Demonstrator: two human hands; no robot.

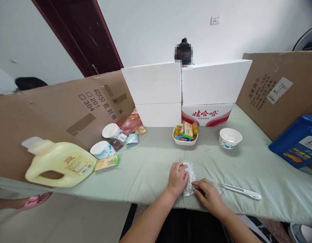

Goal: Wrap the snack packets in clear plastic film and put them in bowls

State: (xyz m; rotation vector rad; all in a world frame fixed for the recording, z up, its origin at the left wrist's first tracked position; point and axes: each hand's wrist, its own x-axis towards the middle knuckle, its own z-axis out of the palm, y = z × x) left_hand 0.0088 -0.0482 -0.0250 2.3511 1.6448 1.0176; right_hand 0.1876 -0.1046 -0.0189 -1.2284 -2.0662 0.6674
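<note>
A narrow strip of clear, crinkled plastic that looks like bubble wrap (189, 177) lies near the table's front edge. From its left side, my left hand (178, 179) grips it with curled fingers. On the other side, my right hand (208, 194) pinches its right edge low down. What sits under the fingertips is hidden. A white utility knife (241, 191) rests to the right of my right hand. Beyond the strip stands a white bowl (185, 142) filled with small packaged snacks (187, 129).
A paper bowl (230, 139) stands right of centre, a blue jug (297, 143) at far right. On the left are a yellow detergent bottle (67, 163), two tipped paper bowls and several snack packets. White boxes (158, 114) and cardboard panels (57, 111) border the table; a person is behind.
</note>
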